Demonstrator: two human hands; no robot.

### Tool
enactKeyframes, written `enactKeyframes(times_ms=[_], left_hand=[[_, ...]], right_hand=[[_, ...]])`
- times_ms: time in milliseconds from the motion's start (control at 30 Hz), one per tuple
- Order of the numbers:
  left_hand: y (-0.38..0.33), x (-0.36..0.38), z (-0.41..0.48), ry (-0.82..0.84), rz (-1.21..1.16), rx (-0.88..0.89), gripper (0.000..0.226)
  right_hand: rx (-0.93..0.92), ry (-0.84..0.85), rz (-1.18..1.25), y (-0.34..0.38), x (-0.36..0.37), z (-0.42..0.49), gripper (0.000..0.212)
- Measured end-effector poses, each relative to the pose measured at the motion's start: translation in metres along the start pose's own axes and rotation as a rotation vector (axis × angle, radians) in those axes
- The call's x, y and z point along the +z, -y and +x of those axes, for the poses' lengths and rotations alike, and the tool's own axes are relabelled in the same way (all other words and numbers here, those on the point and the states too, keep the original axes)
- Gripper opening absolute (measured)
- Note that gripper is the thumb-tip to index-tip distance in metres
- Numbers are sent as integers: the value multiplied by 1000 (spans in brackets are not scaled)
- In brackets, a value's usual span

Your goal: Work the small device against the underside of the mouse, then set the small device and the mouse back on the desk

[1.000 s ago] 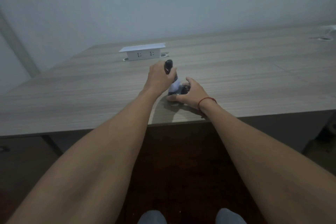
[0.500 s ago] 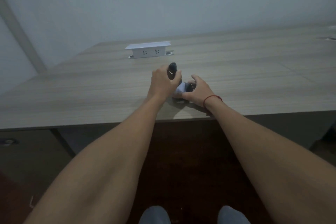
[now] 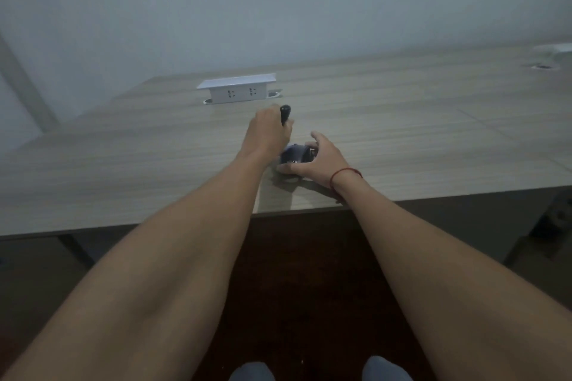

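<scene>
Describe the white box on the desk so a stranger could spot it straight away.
Start at the long wooden desk and look to its far side, near the wall. Beyond the left hand, which grips a dark handle, a white socket box stands up from the surface. Its flat overhanging lid and two front outlets set it apart.

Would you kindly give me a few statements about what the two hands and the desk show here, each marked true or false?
1. The left hand grips a dark rod-shaped object. True.
2. The right hand rests flat on the desk, away from any object. False: its fingers curl round a small dark and white object on the wooden desk.
3. A white socket box stands on the desk beyond the hands. True.
4. The red string is on the left wrist. False: it is on the right wrist.
5. The socket box has a plug in it. False: both outlets facing the camera look empty.
</scene>
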State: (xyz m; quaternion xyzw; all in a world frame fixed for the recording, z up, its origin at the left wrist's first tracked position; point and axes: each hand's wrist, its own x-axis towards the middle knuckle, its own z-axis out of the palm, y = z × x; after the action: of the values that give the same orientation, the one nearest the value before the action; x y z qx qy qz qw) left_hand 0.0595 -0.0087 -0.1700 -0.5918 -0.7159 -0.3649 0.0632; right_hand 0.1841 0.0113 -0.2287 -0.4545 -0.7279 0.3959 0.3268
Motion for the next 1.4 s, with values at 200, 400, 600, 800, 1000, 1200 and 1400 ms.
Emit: enactKeyframes(times_ms=[200, 400, 600, 800, 1000, 1200, 1400], left_hand=[[-1, 19, 5, -26, -192, -115, 29], [-8, 20, 1, -77, -305, -143, 24], [28, 7, -13, -200, -264, -438, 34], [47, -10, -43, 5, 127, -449, 60], [46, -18, -62, -16, 94, -221, 43], [56, -3, -65, 195, -69, -131, 42], [52, 17, -42, 79, -33, -329, 39]], right_hand=[[-6, -2, -9, 1, 1, 1, 126], [-18, -18, -26, 2, 1, -2, 107], [9, -10, -35, 8, -3, -8, 124], [3, -32, -66, 6, -3, -13, 108], [-37, -74, -113, 10, 1, -26, 100], [-135, -107, -239, 17, 4, -32, 64], [-81, -183, -157, 13, 2, -12, 53]])
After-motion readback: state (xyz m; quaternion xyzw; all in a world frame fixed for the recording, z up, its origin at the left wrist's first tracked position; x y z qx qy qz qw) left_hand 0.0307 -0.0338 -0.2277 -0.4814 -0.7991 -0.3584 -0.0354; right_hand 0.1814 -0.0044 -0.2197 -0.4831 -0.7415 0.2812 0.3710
